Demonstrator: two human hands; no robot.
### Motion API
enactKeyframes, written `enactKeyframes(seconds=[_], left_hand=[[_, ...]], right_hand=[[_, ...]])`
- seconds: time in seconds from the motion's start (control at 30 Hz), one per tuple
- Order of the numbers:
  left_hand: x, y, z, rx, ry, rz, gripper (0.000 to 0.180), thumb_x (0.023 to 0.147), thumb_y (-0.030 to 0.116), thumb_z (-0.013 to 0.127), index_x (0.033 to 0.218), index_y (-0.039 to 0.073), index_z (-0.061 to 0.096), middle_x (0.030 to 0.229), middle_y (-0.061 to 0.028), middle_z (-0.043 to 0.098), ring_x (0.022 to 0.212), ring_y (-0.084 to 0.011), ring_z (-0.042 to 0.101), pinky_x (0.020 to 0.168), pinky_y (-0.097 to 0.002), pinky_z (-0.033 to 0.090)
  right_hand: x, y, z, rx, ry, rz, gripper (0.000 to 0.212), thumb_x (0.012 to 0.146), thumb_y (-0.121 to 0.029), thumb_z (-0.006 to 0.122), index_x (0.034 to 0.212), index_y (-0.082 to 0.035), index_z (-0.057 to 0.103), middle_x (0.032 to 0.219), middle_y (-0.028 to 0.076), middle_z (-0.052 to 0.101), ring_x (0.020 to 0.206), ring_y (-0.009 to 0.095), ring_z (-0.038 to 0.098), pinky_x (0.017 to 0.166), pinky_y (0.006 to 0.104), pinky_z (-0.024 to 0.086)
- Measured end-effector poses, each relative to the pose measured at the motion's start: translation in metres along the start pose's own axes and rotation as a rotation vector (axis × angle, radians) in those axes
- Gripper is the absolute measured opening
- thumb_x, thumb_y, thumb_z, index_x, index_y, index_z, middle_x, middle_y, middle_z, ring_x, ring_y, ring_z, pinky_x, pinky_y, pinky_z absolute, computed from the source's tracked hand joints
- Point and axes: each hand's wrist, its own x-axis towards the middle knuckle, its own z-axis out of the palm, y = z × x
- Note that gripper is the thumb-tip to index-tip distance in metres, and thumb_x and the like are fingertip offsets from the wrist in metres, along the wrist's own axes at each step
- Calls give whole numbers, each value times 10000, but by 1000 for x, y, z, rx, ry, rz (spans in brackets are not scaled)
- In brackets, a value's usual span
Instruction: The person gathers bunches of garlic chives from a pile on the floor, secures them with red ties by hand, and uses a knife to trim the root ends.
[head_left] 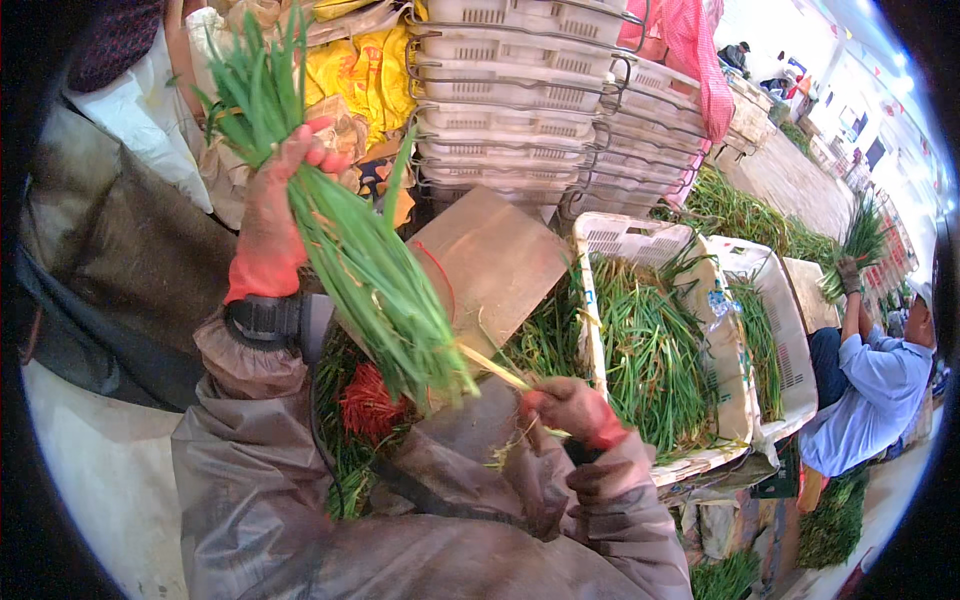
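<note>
Above my lap, I note my left hand (272, 215) raised, its grip closed around a bunch of green chives (370, 270), leaf tips up and cut ends slanting down so they meet my right hand (572, 408). That grip pinches pale strands at the bunch's base. Red rubber bands (368, 402) lie below; a white crate of chives (640, 350) sits just to the right.

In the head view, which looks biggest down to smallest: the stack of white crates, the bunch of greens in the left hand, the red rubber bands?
1. Stack of white crates.
2. Bunch of greens in the left hand; close to the camera, so it may look oversized.
3. Red rubber bands, clearly smallest.
</note>
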Motion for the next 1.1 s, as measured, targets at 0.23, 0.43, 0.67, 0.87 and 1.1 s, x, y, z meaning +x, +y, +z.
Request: enactKeyframes(seconds=[0.23, 0.43, 0.67, 0.87, 1.1], left_hand=[[17, -10, -28, -152, 72, 169, 401, 898, 232, 565, 1172, -43, 466, 728, 38, 417, 705, -84, 458, 829, -264, 430], [1, -1, -22, -695, -716, 234, 355, 924, 197, 480, 1162, -67, 477, 675, 46, 388, 677, -92, 411, 770, -270, 373], [-9, -5, 9, -763, -735, 260, 345, 914, 169, 488, 1173, -60, 472, 653, 49, 392, 667, -95, 422, 797, -281, 370], [-9, -28, 16, -749, -687, 157, 337, 931, 163, 459, 1187, -55, 462, 684, 25, 381, 687, -115, 406, 826, -293, 378], [-11, -27, 6, -738, -500, 195, 305, 928, 151, 460, 1147, -62, 466, 686, 19, 368, 666, -118, 397, 815, -293, 376]], right_hand=[[-34, 132, -35, -782, -105, 221, 221, 851, -163, 619, 1054, -74, 623, 898, 61, 635, 727, 141, 576, 637, 263, 455], [6, -8, 19, -173, 206, -316, 510, 834, -258, 653, 1290, -119, 470, 1092, 99, 608, 806, 200, 606, 718, 281, 502], [85, 19, 66, 1183, -177, -82, 513, 895, -309, 570, 1291, -26, 409, 1100, 125, 574, 862, 183, 596, 697, 263, 515], [90, 44, 69, 1050, 37, -458, 461, 905, -277, 559, 1201, 63, 462, 1046, 102, 595, 832, 162, 593, 730, 299, 507], [31, 12, 49, -159, 229, -253, 256, 935, -265, 487, 980, -48, 615, 736, 80, 615, 666, 162, 580, 583, 326, 461]])
